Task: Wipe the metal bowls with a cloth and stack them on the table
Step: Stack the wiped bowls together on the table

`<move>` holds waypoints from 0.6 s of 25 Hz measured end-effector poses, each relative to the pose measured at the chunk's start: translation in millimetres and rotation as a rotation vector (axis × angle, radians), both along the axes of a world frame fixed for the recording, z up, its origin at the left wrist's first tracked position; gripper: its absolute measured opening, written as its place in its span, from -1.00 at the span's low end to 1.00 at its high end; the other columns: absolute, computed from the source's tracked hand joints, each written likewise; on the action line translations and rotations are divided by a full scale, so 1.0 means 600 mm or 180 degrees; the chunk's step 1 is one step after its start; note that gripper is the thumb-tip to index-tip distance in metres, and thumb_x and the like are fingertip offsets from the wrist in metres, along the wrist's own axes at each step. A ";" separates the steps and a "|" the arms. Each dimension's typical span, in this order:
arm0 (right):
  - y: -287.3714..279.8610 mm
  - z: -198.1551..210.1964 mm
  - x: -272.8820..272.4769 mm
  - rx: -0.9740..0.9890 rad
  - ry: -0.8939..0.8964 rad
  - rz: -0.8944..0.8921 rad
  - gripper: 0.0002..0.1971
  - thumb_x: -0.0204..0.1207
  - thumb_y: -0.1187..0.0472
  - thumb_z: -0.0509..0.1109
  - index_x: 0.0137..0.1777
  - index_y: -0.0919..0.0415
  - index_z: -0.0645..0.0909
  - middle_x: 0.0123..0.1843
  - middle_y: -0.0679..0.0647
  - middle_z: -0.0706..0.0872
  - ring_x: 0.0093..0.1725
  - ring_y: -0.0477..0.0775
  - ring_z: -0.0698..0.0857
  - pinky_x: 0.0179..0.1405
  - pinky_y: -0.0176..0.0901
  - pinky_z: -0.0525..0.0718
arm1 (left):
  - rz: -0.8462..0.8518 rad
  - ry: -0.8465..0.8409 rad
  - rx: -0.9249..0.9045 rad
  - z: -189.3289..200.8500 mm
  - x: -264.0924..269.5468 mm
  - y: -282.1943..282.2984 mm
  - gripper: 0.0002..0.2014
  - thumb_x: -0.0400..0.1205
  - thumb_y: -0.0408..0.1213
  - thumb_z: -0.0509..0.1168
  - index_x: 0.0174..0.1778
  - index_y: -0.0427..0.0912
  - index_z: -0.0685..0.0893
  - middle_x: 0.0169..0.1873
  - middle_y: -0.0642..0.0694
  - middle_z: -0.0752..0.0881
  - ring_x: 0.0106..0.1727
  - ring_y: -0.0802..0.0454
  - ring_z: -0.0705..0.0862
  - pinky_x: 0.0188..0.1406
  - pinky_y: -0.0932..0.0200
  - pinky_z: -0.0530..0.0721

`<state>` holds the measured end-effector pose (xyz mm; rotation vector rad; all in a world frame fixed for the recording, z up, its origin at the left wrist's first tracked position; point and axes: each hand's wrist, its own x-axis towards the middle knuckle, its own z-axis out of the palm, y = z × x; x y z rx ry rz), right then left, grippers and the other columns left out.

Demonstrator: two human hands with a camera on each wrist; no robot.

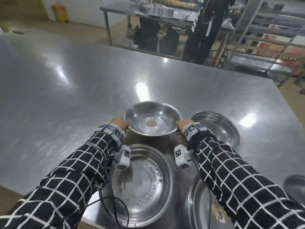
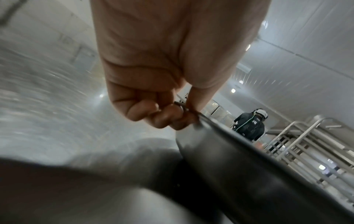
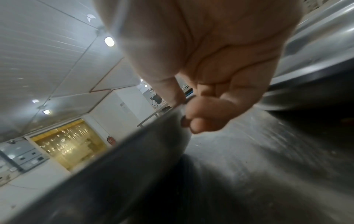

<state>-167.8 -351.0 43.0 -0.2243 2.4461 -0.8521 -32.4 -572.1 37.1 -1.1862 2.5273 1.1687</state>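
A shiny metal bowl with a yellowish spot at its bottom is held above the steel table, tilted a little toward me. My left hand pinches its left rim, thumb above and curled fingers below. On the opposite rim my right hand grips the same way, its fingers curled under the edge. The held bowl's dark outer wall fills the lower part of both wrist views. No cloth is in view.
Three more metal bowls lie on the table: one near me, one to the right, one at the front right under my sleeve. A dark object sits at the right edge. A person stands beyond, beside racks.
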 end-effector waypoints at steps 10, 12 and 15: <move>0.085 0.112 0.061 -0.0631 0.0868 -0.0741 -0.59 0.70 0.06 0.02 -0.03 0.34 0.61 -0.05 0.27 0.66 -0.18 0.15 0.60 -0.19 -0.04 0.57 | 0.0372 0.1371 -0.0388 0.123 0.072 0.107 -0.64 0.71 -0.10 0.07 -0.33 -0.22 0.51 -0.34 -0.18 0.62 -0.34 -0.06 0.52 -0.38 0.09 0.42; 0.142 0.138 0.091 -0.0689 0.1036 -0.0781 -0.61 0.71 0.06 0.00 -0.21 0.23 0.52 -0.22 0.17 0.60 -0.32 0.04 0.53 -0.38 -0.08 0.46 | 0.0321 0.1607 -0.0436 0.149 0.100 0.161 -0.62 0.70 -0.10 0.08 -0.31 -0.28 0.56 -0.35 -0.20 0.63 -0.32 -0.10 0.55 -0.29 0.03 0.50; 0.238 0.155 0.129 -0.0971 0.1127 -0.0974 -0.58 0.66 -0.01 0.05 -0.15 0.28 0.59 -0.26 0.16 0.65 -0.27 0.13 0.64 -0.20 -0.11 0.66 | 0.0263 0.1713 -0.0544 0.172 0.144 0.254 -0.57 0.71 -0.10 0.08 -0.24 -0.37 0.64 -0.36 -0.18 0.68 -0.28 -0.14 0.61 -0.15 -0.06 0.59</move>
